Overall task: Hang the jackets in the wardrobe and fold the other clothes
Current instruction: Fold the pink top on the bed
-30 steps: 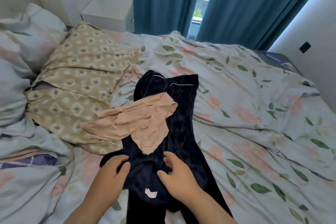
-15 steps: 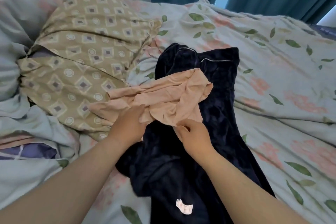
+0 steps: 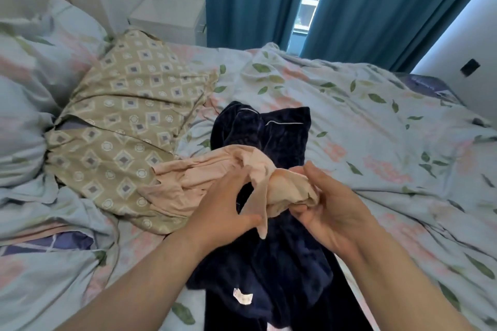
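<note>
Right grip bunches peach garment atop navy garment (pillow beside).

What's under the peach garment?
Under the peach garment: a dark navy garment on the right, a patterned pillow at its left end. Whatever lies beneath the bunch the right hand grips is hidden.

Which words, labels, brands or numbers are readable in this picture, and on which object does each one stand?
Nothing can be read.
The small white sewn-in label on the dark navy velvet garment: print too small and blurred to read.
The dark blue fabric at the bed's far right edge: pale marks, too blurred to say whether they are letters.
The thin peach garment in the right hand shows no print.
</note>
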A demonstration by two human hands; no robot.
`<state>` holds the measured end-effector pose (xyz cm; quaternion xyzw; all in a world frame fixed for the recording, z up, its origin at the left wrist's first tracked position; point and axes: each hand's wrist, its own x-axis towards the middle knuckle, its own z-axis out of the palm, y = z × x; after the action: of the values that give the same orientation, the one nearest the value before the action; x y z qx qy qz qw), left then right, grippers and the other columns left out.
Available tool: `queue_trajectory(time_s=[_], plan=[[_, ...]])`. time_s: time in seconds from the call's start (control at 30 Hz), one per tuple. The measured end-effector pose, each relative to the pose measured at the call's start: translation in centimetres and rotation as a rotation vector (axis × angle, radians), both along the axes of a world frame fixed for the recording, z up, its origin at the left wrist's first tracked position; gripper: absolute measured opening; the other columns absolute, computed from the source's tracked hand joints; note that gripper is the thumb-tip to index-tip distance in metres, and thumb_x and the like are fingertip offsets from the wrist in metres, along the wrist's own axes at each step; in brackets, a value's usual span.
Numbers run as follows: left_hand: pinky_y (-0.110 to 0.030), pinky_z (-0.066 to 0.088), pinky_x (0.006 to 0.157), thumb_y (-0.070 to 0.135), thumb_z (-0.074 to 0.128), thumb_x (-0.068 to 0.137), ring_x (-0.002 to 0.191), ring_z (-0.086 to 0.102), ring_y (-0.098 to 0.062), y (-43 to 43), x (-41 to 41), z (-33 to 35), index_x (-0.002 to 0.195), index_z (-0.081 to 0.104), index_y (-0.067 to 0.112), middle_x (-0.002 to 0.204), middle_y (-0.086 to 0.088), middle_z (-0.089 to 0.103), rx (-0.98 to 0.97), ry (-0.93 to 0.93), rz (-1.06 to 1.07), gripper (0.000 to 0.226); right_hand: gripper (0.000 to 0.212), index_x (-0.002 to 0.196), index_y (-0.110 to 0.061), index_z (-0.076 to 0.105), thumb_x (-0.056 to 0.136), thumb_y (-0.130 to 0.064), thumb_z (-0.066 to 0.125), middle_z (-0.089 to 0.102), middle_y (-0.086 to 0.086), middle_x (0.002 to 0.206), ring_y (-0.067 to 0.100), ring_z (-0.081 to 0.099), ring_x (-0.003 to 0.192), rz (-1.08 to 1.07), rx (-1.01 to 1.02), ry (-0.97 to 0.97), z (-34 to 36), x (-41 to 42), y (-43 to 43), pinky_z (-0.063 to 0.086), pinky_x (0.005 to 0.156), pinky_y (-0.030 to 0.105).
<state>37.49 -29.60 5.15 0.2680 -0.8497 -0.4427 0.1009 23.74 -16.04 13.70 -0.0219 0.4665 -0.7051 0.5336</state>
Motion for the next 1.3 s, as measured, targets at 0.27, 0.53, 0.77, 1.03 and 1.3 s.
queue_trajectory(time_s=[0.27, 0.53, 0.77, 1.03, 1.3], plan=[[-0.024, 0.047, 0.071, 0.018, 0.048, 0.074, 0.075, 0.063, -0.003, 4.2, 1.7, 15.2, 0.082, 0.068, 0.034, 0.08, 0.01, 0.07, 0.33, 0.199, 0.104, 0.027, 0.034, 0.098, -0.01, 0.07, 0.076, 0.015, 0.062, 0.067, 0.007, 0.082, 0.015, 0.06, 0.068, 0.089, 0.07, 0.48, 15.7, 0.5, 4.1, 0.051, 0.06, 0.025], [-0.026, 0.035, 0.059, 0.004, 0.047, 0.087, 0.073, 0.054, -0.007, 3.4, 4.2, 32.5, 0.075, 0.055, 0.031, 0.077, 0.008, 0.057, -0.146, 0.22, 0.161, 0.03, 0.022, 0.075, -0.024, 0.064, 0.096, -0.026, 0.059, 0.063, -0.014, 0.07, -0.001, 0.054, 0.066, -0.002, 0.411, 1.527, 27.1, 1.4, 9.0, 0.039, 0.056, 0.013], [-0.03, 0.037, 0.057, 0.006, 0.059, 0.076, 0.071, 0.053, -0.02, 5.2, 5.0, 45.8, 0.073, 0.046, 0.026, 0.072, 0.008, 0.053, -0.486, 0.232, 0.048, 0.024, 0.036, 0.071, -0.023, 0.034, 0.098, -0.043, 0.046, 0.049, -0.005, 0.064, 0.012, 0.043, 0.062, -0.069, 0.621, 2.03, 37.5, 1.3, 13.0, 0.028, 0.05, 0.032], [-0.031, 0.034, 0.055, 0.007, 0.055, 0.08, 0.063, 0.047, -0.02, 7.8, 5.5, 53.5, 0.074, 0.062, -0.003, 0.066, -0.012, 0.057, -0.319, 0.334, 0.238, 0.014, 0.038, 0.082, -0.007, 0.059, 0.098, -0.04, 0.052, 0.053, -0.004, 0.07, 0.003, 0.042, 0.057, -0.219, 0.321, 1.551, 46.7, 2.7, 16.8, 0.038, 0.06, 0.028], [-0.033, 0.031, 0.062, 0.017, 0.054, 0.09, 0.067, 0.04, -0.02, 7.9, 5.7, 57.0, 0.082, 0.054, -0.007, 0.072, -0.009, 0.046, 0.059, 0.566, 0.365, 0.026, 0.031, 0.078, -0.02, 0.067, 0.069, -0.049, 0.071, 0.063, -0.011, 0.065, 0.003, 0.059, 0.057, 0.205, 0.461, 1.639, 52.1, 4.0, 19.9, 0.043, 0.049, 0.015]])
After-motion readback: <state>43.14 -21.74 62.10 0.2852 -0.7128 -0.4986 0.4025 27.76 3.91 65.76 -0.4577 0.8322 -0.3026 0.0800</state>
